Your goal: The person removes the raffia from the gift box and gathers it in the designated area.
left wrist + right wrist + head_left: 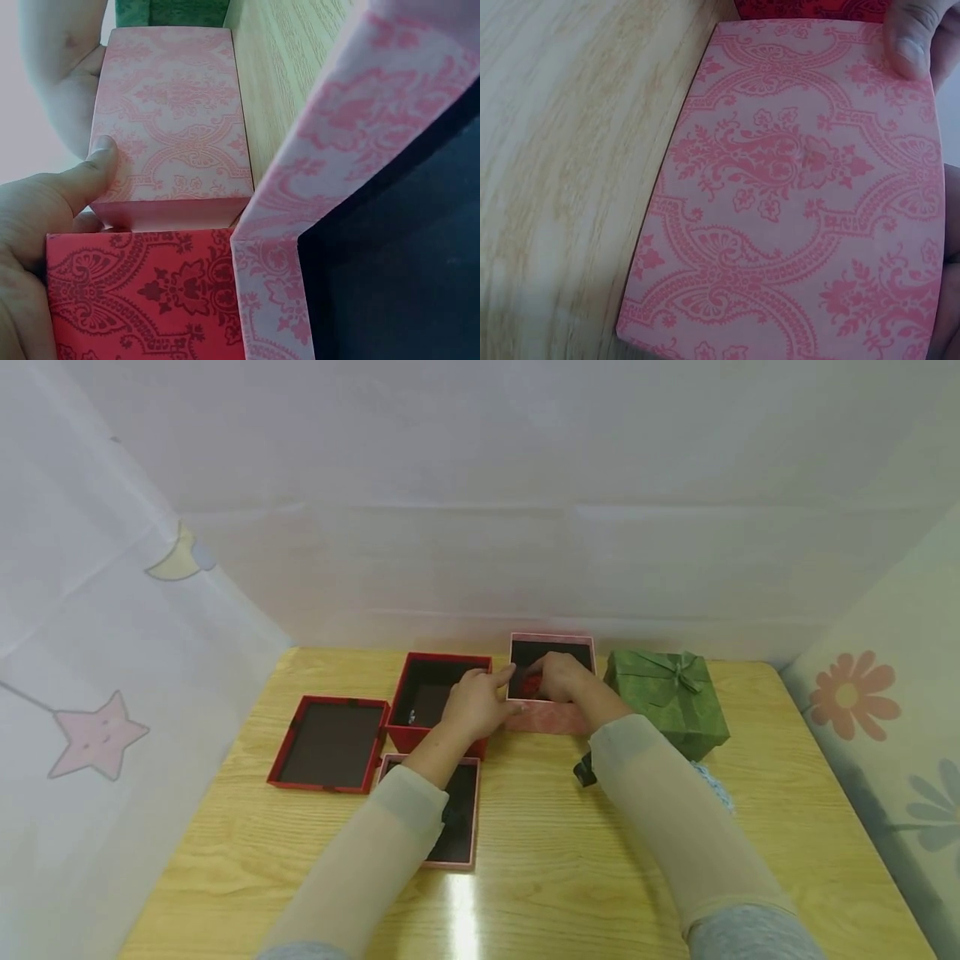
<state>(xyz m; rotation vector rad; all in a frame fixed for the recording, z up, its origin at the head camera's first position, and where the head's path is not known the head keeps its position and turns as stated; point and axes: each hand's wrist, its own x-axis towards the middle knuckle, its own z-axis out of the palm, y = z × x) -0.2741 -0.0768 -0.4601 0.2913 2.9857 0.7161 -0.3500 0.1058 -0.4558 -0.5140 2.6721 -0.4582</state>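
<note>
A pink patterned box [546, 718] stands uncovered at the back of the table, its inside black. My left hand [475, 703] grips its near left corner, the thumb on the front face in both wrist views. My right hand [564, 677] reaches over the front rim into this box, fingers bent down at a small dark red thing [531, 684], mostly hidden by the hand. Close against my left hand is an uncovered red box [407, 740] with a small shiny item [412, 717] inside. In the right wrist view, the pink box front fills much of the picture.
A red lid [326, 743] lies upturned at the left, and a pink lid [471, 814] lies upturned under my left forearm. On the right sits a green box with a bow [667, 693]. A black item [584, 772] and light blue knitted material [714, 787] show beside my right sleeve.
</note>
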